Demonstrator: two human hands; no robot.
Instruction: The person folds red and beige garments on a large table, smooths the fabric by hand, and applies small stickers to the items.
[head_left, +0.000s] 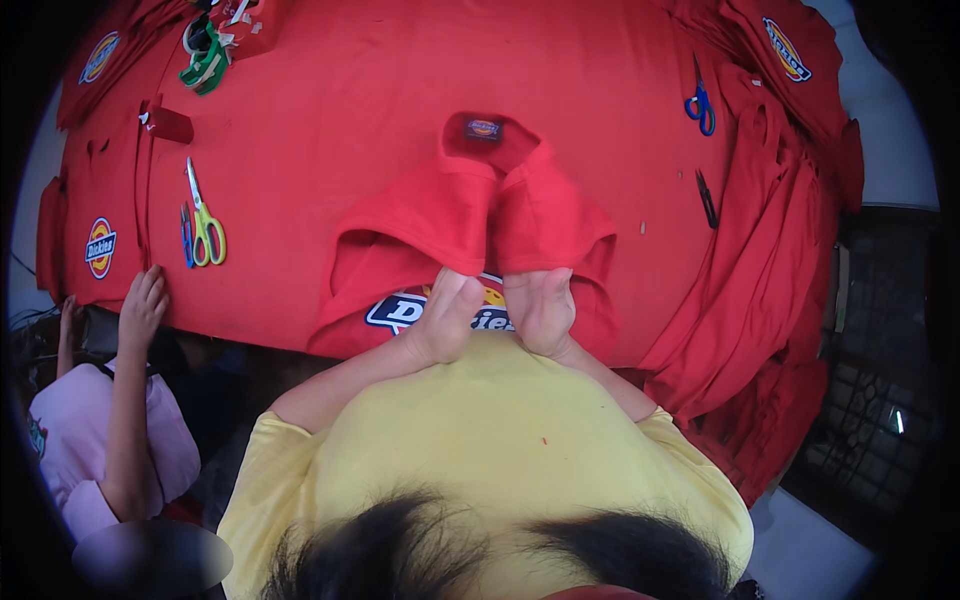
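Note:
A red sleeveless garment lies at the table edge right in front of me, with a small dark label inside its neck opening and a large printed badge on its front. My left hand pinches the lower edge of its left flap, thumb on top. The edge of the right flap is pinched in my right hand, close beside the left. Both flaps are raised and folded toward me, a narrow gap between them. My wrists and hands cover part of the badge.
Yellow-handled scissors and blue thread snips lie left, near a red bottle and green tape dispenser. Blue scissors and black snips lie right, beside piled red garments. Another person's hand touches the left table edge.

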